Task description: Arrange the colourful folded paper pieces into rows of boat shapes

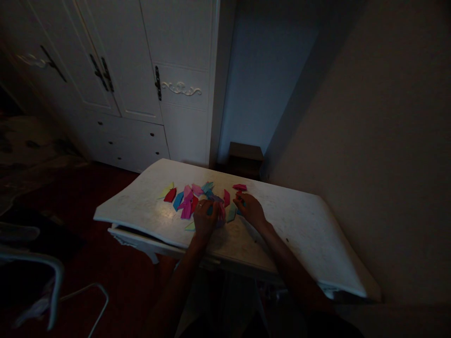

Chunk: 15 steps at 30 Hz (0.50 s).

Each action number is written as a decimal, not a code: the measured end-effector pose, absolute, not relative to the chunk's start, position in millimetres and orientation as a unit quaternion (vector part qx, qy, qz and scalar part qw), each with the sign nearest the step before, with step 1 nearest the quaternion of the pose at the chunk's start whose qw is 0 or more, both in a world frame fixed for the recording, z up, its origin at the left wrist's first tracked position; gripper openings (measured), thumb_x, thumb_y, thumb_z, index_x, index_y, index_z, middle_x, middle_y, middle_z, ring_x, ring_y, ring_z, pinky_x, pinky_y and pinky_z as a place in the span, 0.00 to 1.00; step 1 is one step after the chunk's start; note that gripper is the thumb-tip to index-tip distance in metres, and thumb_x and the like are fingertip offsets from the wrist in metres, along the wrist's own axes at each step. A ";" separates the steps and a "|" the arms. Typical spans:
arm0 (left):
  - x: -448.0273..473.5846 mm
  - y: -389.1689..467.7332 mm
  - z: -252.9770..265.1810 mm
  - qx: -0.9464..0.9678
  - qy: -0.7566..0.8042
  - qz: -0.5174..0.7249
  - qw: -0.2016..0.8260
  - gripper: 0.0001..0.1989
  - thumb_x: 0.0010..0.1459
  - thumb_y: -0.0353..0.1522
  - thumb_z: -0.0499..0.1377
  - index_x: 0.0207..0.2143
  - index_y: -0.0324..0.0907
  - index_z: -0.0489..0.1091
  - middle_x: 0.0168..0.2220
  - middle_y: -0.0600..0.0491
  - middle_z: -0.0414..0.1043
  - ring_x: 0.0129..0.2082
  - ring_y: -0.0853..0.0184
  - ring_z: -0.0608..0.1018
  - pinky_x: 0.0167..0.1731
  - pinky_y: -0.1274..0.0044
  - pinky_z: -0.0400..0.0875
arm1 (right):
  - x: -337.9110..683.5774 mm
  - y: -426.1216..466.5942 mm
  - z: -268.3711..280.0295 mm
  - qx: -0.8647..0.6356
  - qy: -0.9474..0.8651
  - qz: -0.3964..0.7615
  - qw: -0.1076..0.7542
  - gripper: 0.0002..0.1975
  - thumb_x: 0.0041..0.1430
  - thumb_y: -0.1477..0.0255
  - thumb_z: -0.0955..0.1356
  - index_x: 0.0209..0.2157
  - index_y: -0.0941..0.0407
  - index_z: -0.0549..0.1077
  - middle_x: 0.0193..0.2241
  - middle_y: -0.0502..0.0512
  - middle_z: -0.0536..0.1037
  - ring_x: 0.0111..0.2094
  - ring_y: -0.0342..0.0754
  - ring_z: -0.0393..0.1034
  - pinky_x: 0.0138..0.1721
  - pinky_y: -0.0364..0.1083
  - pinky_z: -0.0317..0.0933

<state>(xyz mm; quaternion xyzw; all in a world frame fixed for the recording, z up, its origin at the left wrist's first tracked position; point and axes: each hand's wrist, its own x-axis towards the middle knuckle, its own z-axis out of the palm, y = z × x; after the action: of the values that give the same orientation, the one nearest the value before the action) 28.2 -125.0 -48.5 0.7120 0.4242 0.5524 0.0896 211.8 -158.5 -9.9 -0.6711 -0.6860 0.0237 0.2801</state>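
Folded paper pieces in several colours lie in a loose cluster on the white table (303,234). My left hand (204,220), with a ring on one finger, is curled over the near side of the cluster. A teal piece (210,210) shows between its thumb and fingers; dimness hides whether it is gripped. To the right, my right hand (252,210) is closed, its fingertips at a small red paper piece (238,193). Close by lie a pale green piece (231,212), a crimson piece (227,197) and a pink piece (240,187).
Left of my hands lie a magenta piece (186,210), a blue piece (178,201), a red piece (170,195) and a yellow piece (166,190). A white wardrobe (183,117) stands behind the table, a brown box-like stand (245,151) beyond it, a wall (380,141) at right.
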 end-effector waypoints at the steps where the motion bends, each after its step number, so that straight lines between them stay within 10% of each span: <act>1: 28.7 -124.9 -49.2 0.717 0.426 0.545 0.087 0.12 0.62 0.34 0.53 0.26 0.42 0.68 0.28 0.51 0.71 0.33 0.64 0.73 0.37 0.72 0.68 | 213.4 -159.4 -10.0 -0.655 -0.705 0.015 0.272 0.16 0.63 0.66 0.65 0.49 0.57 0.73 0.44 0.60 0.78 0.45 0.52 0.71 0.48 0.49 0.62; 15: 29.7 -125.3 -50.6 0.720 0.446 0.521 0.103 0.12 0.63 0.34 0.52 0.27 0.42 0.68 0.28 0.51 0.71 0.31 0.64 0.73 0.35 0.73 0.67 | 162.7 -156.9 -0.1 -0.664 -0.736 0.059 0.116 0.15 0.61 0.65 0.63 0.46 0.58 0.70 0.39 0.59 0.79 0.38 0.52 0.71 0.39 0.47 0.61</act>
<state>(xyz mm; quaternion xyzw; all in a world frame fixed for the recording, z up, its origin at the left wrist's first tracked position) 29.7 -125.3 -50.6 0.7200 0.4465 0.5213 0.1025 162.7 -156.9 -0.1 -0.6644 -0.7360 0.0585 0.1158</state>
